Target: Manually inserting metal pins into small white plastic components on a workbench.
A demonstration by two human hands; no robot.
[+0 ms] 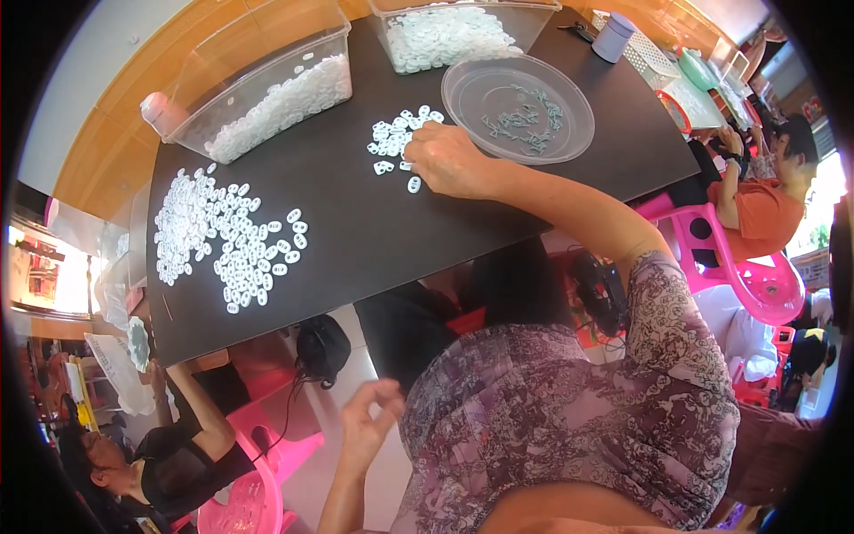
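a: nearest the lens, a patterned purple sleeve [614, 392] is filling the lower right, and the left hand [369, 423] is hanging off the table edge, low in the view.

b: are its fingers holding anything?

a: they are curling loosely, thumb and forefinger drawing close together, but i cannot tell whether anything is pinched between them.

b: and the right hand [449, 160]?

a: it is resting palm down on the black table [374, 231], fingers bent together and pressing on the small cluster of white oval pieces [396, 138]. one loose piece is lying just below the fingertips.

b: what is sitting beyond the fingers?

a: a clear round plate [516, 107] with little grey parts is lying just to the right of the knuckles. past the fingertips, two clear bins [267, 89] of white pieces are standing. well to the left of the fingers, a big scatter of white pieces [227, 236] is spreading out.
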